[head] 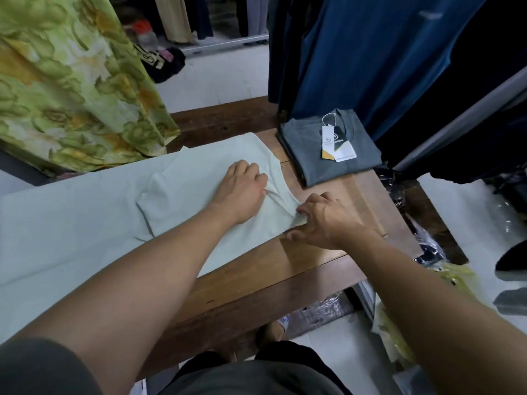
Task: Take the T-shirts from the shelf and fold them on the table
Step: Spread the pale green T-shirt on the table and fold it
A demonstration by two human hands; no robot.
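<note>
A pale mint T-shirt lies spread across the wooden table, its collar end toward the right and one sleeve folded inward. My left hand rests on the shirt near the neckline, fingers curled into the cloth. My right hand pinches the shirt's right edge by the collar between thumb and fingers. A folded grey T-shirt with a hang tag lies at the table's far right corner, apart from both hands.
A green floral garment hangs at the left over the table's back edge. Dark blue clothes hang at the right behind the grey shirt. Plastic-wrapped items lie on the floor right of the table.
</note>
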